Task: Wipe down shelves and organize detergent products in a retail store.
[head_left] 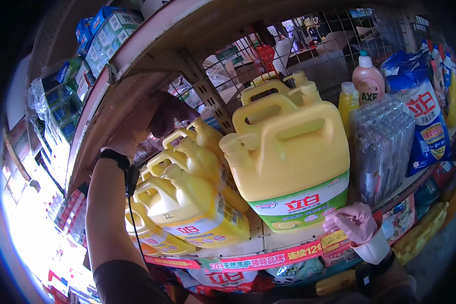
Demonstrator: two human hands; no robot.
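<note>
My left hand [173, 114] reaches far into the shelf bay, above and behind a group of yellow jugs [190, 215] with moulded handles and screw caps. It is in deep shade, so its fingers and anything in them cannot be made out. Low on the right, my right hand [357, 223] has its fingers curled together at the shelf's front edge. Its fingertips are by the lower right corner of a large yellow detergent jug [294, 167] with a green and white label. A small yellow price tag [334, 239] sits just under those fingers.
A slanted shelf upright [206, 96] and wire mesh back the bay. On the right stand clear plastic-wrapped packs [380, 147], a pink bottle [367, 78] and a blue powder bag [424, 121]. A red label strip [268, 259] runs along the front edge. Boxed packs [114, 40] stand upper left.
</note>
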